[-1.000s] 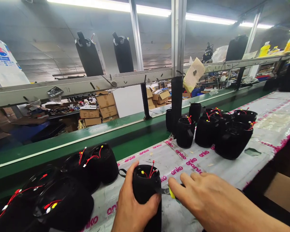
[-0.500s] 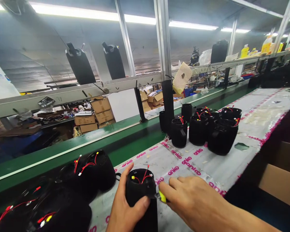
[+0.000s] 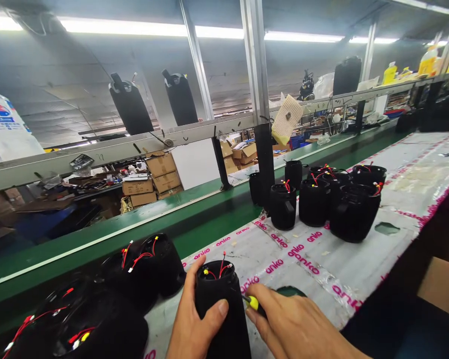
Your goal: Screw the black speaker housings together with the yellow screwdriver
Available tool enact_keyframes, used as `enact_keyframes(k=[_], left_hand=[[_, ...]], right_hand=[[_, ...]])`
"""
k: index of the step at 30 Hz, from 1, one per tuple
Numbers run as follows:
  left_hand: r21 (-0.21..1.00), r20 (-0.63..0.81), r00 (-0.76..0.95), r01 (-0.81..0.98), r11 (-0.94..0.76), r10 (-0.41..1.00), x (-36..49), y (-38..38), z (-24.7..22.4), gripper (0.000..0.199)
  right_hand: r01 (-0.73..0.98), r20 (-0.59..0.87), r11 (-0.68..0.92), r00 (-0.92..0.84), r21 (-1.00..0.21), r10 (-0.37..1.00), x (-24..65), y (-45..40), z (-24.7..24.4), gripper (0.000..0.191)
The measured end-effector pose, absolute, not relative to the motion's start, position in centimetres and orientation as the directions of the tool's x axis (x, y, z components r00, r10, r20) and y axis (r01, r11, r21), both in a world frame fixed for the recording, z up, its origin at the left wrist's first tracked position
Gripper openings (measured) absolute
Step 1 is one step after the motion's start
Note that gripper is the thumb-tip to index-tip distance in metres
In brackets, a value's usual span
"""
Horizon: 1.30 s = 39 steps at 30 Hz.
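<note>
My left hand (image 3: 198, 314) grips a black fabric-covered housing (image 3: 224, 324), thumb across its near face and fingers around the far left side. Red wires with yellow and white connectors (image 3: 205, 272) stick up from its open top. On the right, my right hand (image 3: 295, 319) is closed around a screwdriver (image 3: 252, 302) with a yellow and black handle. Its thin metal shaft points at the housing's right side, near the upper rim; whether the tip touches is hard to make out. The lower end of the housing runs out of the picture.
More black housings (image 3: 97, 314) with red wires crowd the left. Several others (image 3: 355, 214) stand further along the white printed bench cover (image 3: 280, 264). Behind runs a green conveyor belt (image 3: 209, 227). A metal post (image 3: 255, 65) and shelf rail (image 3: 194, 130) rise beyond it.
The screwdriver has drawn back slightly from the housing's front to its right side, and my right hand has tilted lower. The housing has turned a little in my left hand. The view has shifted slightly.
</note>
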<state>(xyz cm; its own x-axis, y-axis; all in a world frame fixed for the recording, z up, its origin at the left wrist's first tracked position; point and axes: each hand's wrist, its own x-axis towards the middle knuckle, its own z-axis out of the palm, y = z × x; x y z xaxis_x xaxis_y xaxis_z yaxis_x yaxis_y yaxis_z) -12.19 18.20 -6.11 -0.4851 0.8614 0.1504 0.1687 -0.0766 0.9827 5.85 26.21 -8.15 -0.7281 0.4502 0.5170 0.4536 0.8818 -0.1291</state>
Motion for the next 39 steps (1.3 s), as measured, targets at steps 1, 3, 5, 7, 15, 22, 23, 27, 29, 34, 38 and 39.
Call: enact_keyframes(k=[1,3,5,7,15,22,23,27,29,34,38,39], left_hand=[[0.987,0.134,-0.485,0.147,-0.071,0.864,-12.0,18.2,-6.0,0.092],[0.99,0.116,-0.497,0.122,-0.063,0.86,-11.8,18.4,-5.9,0.093],[0.989,0.122,-0.516,0.14,-0.057,0.848,-11.6,18.6,-5.9,0.092],[0.979,0.147,-0.538,0.197,-0.045,0.83,-11.5,18.8,-6.1,0.092],[0.963,0.192,-0.589,0.268,-0.034,0.785,-11.2,18.9,-6.2,0.086],[0.971,0.172,-0.585,0.236,-0.037,0.793,-11.2,18.9,-6.1,0.085],[0.971,0.176,-0.583,0.237,-0.042,0.793,-11.2,18.9,-6.1,0.084],[0.961,0.198,-0.605,0.273,-0.033,0.771,-10.8,18.9,-5.9,0.079],[0.954,0.216,-0.626,0.3,-0.024,0.75,-10.6,19.0,-5.9,0.077],[0.955,0.23,-0.632,0.293,-0.047,0.74,-10.5,19.0,-6.0,0.076],[0.955,0.227,-0.632,0.292,-0.043,0.741,-10.5,19.1,-6.1,0.074],[0.954,0.225,-0.637,0.297,-0.035,0.738,-10.5,19.1,-6.1,0.073]], right_hand=[[0.461,0.514,0.88,-0.729,-0.119,0.451,5.8,26.1,-8.3,0.013],[0.463,0.521,0.88,-0.728,-0.104,0.445,5.6,25.9,-8.5,0.015],[0.462,0.54,0.881,-0.719,-0.098,0.437,5.4,25.7,-8.7,0.016],[0.461,0.553,0.883,-0.715,-0.087,0.428,5.3,25.7,-8.9,0.016],[0.485,0.551,0.869,-0.702,-0.096,0.452,5.3,25.5,-9.1,0.011],[0.465,0.56,0.873,-0.689,-0.145,0.46,5.1,25.6,-9.3,0.008],[0.463,0.558,0.872,-0.687,-0.158,0.465,5.1,25.5,-9.3,0.009],[0.457,0.562,0.87,-0.677,-0.185,0.476,5.2,25.5,-9.2,0.007],[0.461,0.564,0.868,-0.674,-0.184,0.477,5.1,25.4,-9.3,0.006],[0.448,0.58,0.869,-0.659,-0.207,0.478,5.0,25.3,-9.5,0.008],[0.454,0.574,0.865,-0.657,-0.215,0.488,5.1,25.3,-9.4,0.007],[0.457,0.571,0.863,-0.658,-0.215,0.491,5.1,25.3,-9.4,0.006]])
